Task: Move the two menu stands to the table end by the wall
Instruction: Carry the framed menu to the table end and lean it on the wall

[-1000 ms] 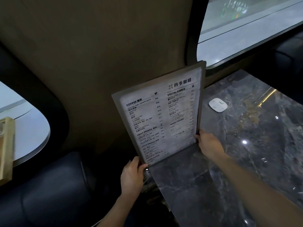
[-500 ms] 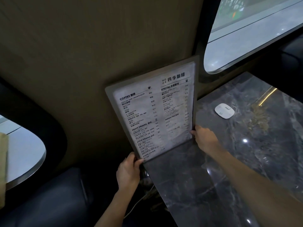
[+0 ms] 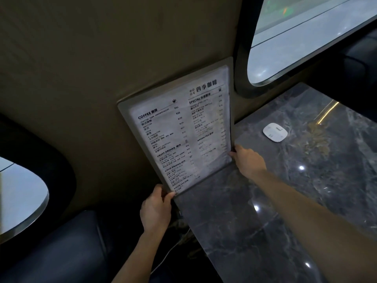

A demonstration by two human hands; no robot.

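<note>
A menu stand [image 3: 179, 135], a clear frame with a white coffee menu sheet, stands upright at the dark marble table's [image 3: 265, 211] end, close against the tan wall [image 3: 102, 68]. My left hand [image 3: 157, 209] grips its lower left corner, off the table's edge. My right hand [image 3: 247, 160] holds its lower right edge, resting over the tabletop. Whether a second stand sits behind this one I cannot tell; a thin dark edge shows along its right side.
A small white rounded device [image 3: 275, 132] lies on the table to the right of the stand. A window [image 3: 306, 37] opens above right. A dark cushioned seat [image 3: 61, 252] is at lower left, with another pale table [image 3: 18, 201] at the far left.
The menu stand has moved toward the wall and stands more upright against it. Both hands kept their hold on its lower corners.
</note>
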